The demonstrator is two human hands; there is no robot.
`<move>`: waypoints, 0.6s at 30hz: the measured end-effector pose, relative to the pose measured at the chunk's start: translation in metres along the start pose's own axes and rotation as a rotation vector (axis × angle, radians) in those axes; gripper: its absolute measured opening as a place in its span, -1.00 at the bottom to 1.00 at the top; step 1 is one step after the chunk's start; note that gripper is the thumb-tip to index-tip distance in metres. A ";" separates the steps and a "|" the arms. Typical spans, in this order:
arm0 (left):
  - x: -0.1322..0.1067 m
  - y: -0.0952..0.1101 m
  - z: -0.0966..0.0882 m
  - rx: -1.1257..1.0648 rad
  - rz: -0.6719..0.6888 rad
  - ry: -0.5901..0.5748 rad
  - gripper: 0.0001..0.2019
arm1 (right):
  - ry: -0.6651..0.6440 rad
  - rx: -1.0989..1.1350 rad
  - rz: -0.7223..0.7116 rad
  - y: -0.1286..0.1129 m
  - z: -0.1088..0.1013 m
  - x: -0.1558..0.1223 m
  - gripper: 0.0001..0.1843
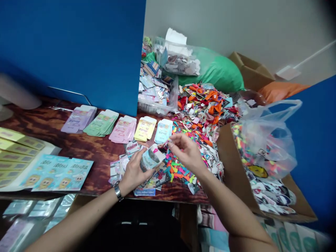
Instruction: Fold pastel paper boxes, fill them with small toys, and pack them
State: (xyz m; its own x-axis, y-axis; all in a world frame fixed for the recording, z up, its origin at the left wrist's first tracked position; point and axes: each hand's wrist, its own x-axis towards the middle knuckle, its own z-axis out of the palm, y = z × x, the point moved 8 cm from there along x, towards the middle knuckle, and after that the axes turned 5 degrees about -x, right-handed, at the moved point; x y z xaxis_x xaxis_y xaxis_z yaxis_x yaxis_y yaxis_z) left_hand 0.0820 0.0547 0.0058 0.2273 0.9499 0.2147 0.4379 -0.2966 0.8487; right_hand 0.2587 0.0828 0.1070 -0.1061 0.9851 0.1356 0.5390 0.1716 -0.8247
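Observation:
My left hand, with a metal watch at the wrist, is wrapped round a small light-blue printed paper box. The box is tilted, its open end facing right, and a bit of pink shows by the opening. At that opening my right hand pinches a small dark and multicoloured piece, too small to name. Below the hands lie printed cards. Bright small loose pieces are heaped under and beside my right hand.
Stacks of flat boxes in purple, green, pink, yellow and blue line the table. Yellow boxes and blue packets sit left. A cardboard box with a plastic bag stands right.

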 end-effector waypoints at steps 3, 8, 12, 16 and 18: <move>-0.003 0.004 -0.003 -0.001 0.001 0.003 -0.31 | -0.011 -0.238 -0.208 -0.023 0.028 -0.015 -0.91; -0.006 0.012 -0.013 0.012 0.026 0.020 -0.28 | -0.005 -0.339 -0.440 -0.038 0.033 -0.030 -0.77; -0.008 0.020 -0.016 0.030 0.104 0.000 -0.26 | -0.011 -0.377 -0.433 -0.038 0.029 -0.032 -0.76; -0.012 0.028 -0.014 0.048 0.189 -0.005 -0.31 | -0.063 -0.640 -0.431 -0.038 0.042 -0.030 -0.75; -0.014 0.030 -0.012 0.040 0.212 -0.017 -0.31 | -0.091 -0.741 -0.429 -0.036 0.049 -0.028 -0.77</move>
State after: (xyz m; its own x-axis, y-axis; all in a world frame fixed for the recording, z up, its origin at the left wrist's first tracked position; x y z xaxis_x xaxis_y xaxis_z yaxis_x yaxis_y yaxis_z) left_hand 0.0814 0.0339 0.0340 0.3326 0.8643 0.3773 0.4129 -0.4932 0.7657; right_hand 0.2014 0.0479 0.1063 -0.4749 0.8334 0.2826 0.8401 0.5250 -0.1365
